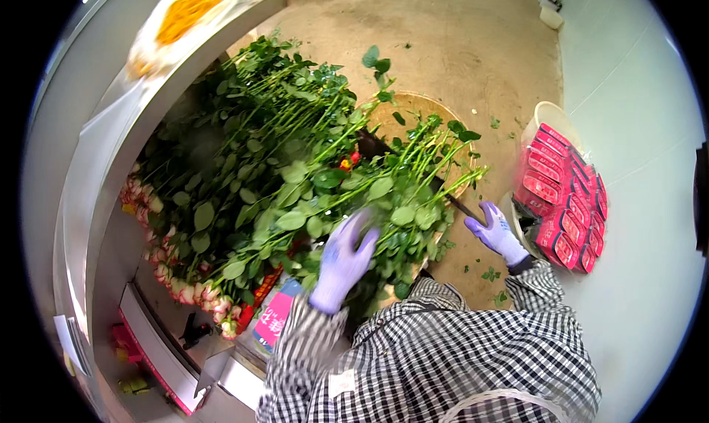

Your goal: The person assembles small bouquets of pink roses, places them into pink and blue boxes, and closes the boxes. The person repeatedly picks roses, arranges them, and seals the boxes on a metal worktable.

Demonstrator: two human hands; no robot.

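Note:
My left hand (344, 257), in a lavender work glove, has its thumb and fingers apart over the leaves of cut rose stems (310, 201), with nothing seen between them. The roses lie in a big heap, with white and pink blooms (194, 290) at the lower left and stem ends towards the upper right. My right hand (494, 230), gloved alike, is at the right of the heap, its fingers apart beside a dark bar (464, 207) that runs under the stems; whether it touches the bar I cannot tell.
Pink printed packaging (559, 201) is piled in pale tubs against the right wall. A round tan container (426, 104) stands beneath the stem ends. A curved metal-like ledge (160, 85) at the left holds a plastic bag of orange rubber bands (188, 15). Leaf scraps lie on the floor.

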